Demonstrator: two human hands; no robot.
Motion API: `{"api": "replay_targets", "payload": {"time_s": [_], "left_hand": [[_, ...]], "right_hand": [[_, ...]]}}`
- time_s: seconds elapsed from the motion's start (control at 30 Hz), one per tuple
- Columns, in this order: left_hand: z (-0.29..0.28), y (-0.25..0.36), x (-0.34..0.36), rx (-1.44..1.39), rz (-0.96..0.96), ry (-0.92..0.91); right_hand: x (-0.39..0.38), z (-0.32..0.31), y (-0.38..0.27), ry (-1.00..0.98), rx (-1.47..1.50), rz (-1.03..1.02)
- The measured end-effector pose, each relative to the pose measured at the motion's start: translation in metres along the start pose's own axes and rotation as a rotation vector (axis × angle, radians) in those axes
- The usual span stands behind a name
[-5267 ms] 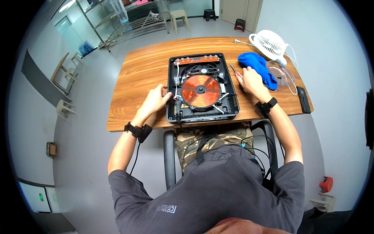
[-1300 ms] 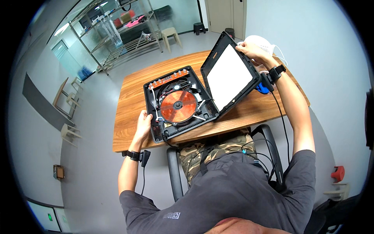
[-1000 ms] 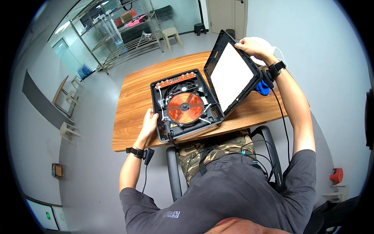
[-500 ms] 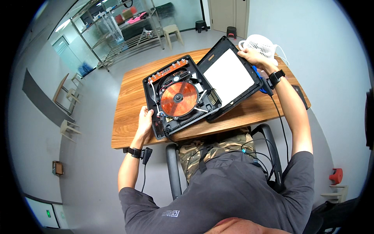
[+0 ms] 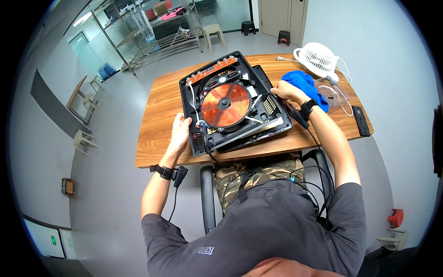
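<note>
The opened black base of an induction cooker [image 5: 188, 104] lies on the table, showing its round copper coil [image 5: 217, 111] and an orange circuit strip along the far edge. Its black lid [image 5: 262, 74] is mostly hidden underneath, with only parts of its edge showing at the right and near side. My left hand [image 5: 180, 130] grips the base's left edge, thumb on top. At the right side, my right hand [image 5: 287, 91] is closed on the edge where lid and base overlap; its fingertips are partly hidden.
On the wooden table [image 5: 159, 101], a blue cloth [image 5: 302, 87] lies just beyond my right hand. Behind it are a white fan [image 5: 317, 59] and a clear plastic piece [image 5: 333, 94]. A black oblong object [image 5: 361, 121] rests at the right edge. Cables hang from both wrist straps.
The lid has moved left and under the base, hiding its white inner sheet almost entirely. My right hand came left and nearer with it, uncovering the blue cloth. My left hand still grips the base.
</note>
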State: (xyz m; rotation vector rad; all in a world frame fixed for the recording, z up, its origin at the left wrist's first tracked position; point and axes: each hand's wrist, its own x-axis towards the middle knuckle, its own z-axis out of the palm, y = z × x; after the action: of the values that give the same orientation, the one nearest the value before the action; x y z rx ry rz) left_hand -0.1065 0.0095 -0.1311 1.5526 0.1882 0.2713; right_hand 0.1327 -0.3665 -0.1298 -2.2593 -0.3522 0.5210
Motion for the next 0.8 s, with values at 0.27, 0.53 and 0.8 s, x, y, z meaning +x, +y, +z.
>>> {"api": "replay_targets", "payload": {"time_s": [0.27,0.53,0.8], "left_hand": [[-0.003,-0.008,0.013,0.012,0.014,-0.051],[0.0,0.006,0.009,0.019,0.003,-0.066],[-0.003,0.003,0.011,-0.013,-0.012,-0.072]], "right_hand": [[0.031,0.039,0.047,-0.039,0.145,-0.374],[-0.023,0.058,0.006,-0.114,0.792,-0.232],[-0.019,0.073,-0.006,-0.195,1.008,0.002]]}}
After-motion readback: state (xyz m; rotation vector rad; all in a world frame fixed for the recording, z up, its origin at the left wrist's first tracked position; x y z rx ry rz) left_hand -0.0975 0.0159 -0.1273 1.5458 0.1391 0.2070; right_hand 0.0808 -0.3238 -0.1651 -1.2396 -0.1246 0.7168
